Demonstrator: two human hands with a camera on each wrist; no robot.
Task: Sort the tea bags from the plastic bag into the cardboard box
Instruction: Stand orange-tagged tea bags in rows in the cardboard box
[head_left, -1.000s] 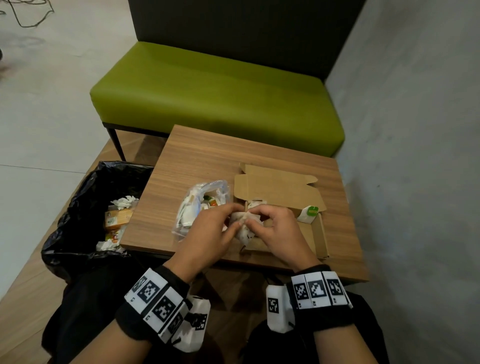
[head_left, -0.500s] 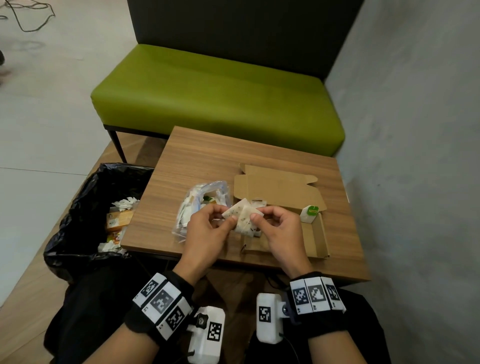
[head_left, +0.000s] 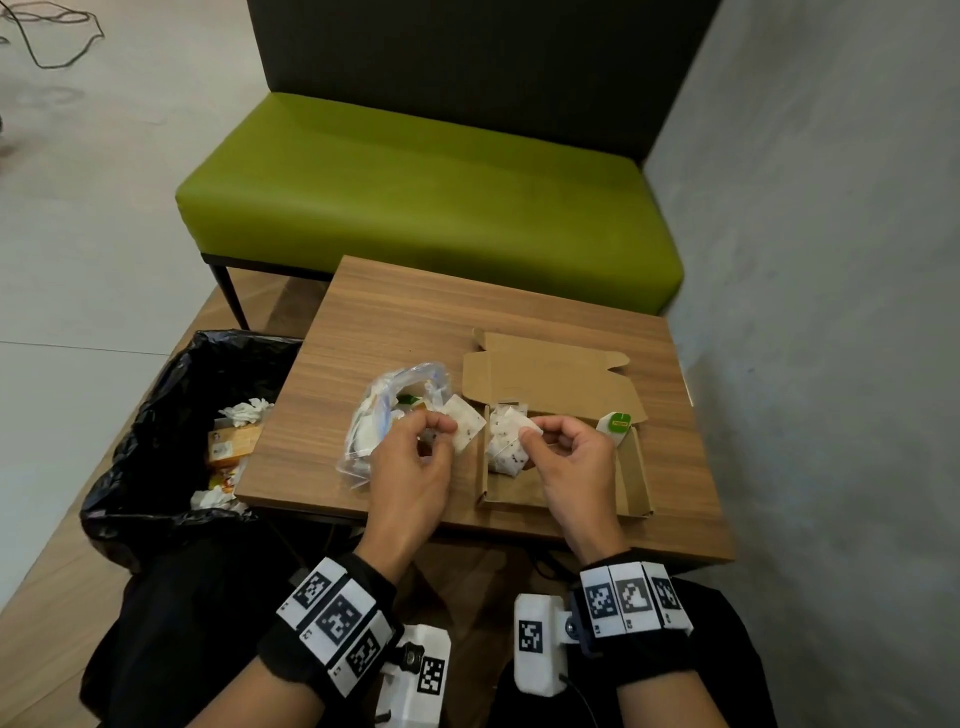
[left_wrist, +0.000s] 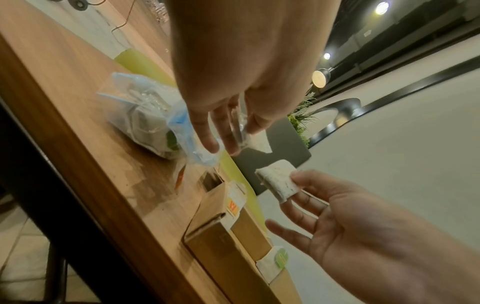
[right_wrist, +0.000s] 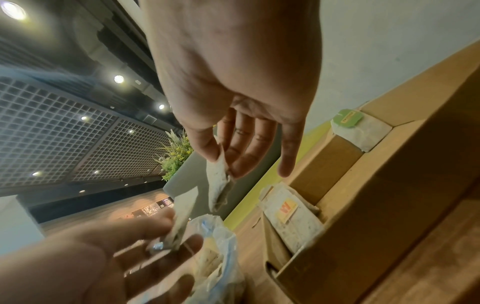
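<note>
My left hand (head_left: 448, 427) pinches one white tea bag (head_left: 466, 427) between thumb and fingers, just left of the open cardboard box (head_left: 642, 470). Over the box's left end, my right hand (head_left: 531, 434) pinches a second tea bag (head_left: 503, 434); the right wrist view shows that tea bag (right_wrist: 218, 181) hanging from the fingertips. The clear plastic bag (head_left: 382, 418) with more tea bags lies left of the box. Inside the box stand a tea bag with an orange tag (right_wrist: 287, 215) and one with a green tag (head_left: 616, 423).
The box and bag rest on a small wooden table (head_left: 415, 322). A bin with a black liner (head_left: 171, 415) holding rubbish stands at the table's left. A green bench (head_left: 415, 197) is behind, a grey wall (head_left: 831, 312) to the right.
Both hands held a clump of tea bags together over the box. They have lifted and pulled apart, and each now holds one tea bag.
</note>
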